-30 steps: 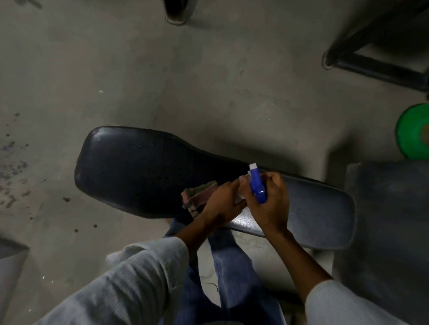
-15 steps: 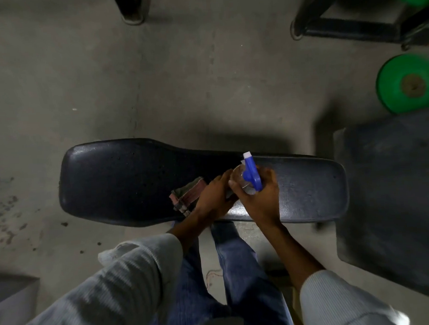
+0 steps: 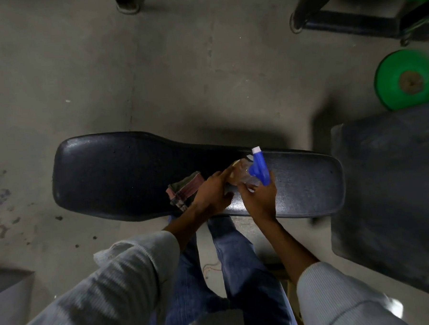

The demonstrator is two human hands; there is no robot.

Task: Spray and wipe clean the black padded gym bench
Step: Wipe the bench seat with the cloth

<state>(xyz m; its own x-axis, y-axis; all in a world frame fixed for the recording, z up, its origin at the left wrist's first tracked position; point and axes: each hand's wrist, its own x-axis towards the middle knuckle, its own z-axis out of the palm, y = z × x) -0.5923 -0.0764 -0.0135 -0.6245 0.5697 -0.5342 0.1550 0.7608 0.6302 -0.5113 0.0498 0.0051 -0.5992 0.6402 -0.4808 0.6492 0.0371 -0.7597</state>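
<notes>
Single head-worn view, steeply downward (near the hands (image 3: 235,193)) over bench (image 3: 124,174) and floor (image 3: 104,68).

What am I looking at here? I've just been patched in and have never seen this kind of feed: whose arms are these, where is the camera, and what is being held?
No machine here: a person is working with bare hands, and the single camera sits on their head, looking forward and down. So the arms in pale sleeves and the jeans at the bottom are the wearer's own.

The long black shape across the middle is the padded bench, standing on a concrete floor. A folded cloth lies on it, partly under the left hand.

The right hand has its grip on a clear spray bottle with a blue trigger head. The left hand's fingers reach to the bottle too; whether they hold it, I cannot tell.

Off to the right lie a dark mat and a green disc.
</notes>
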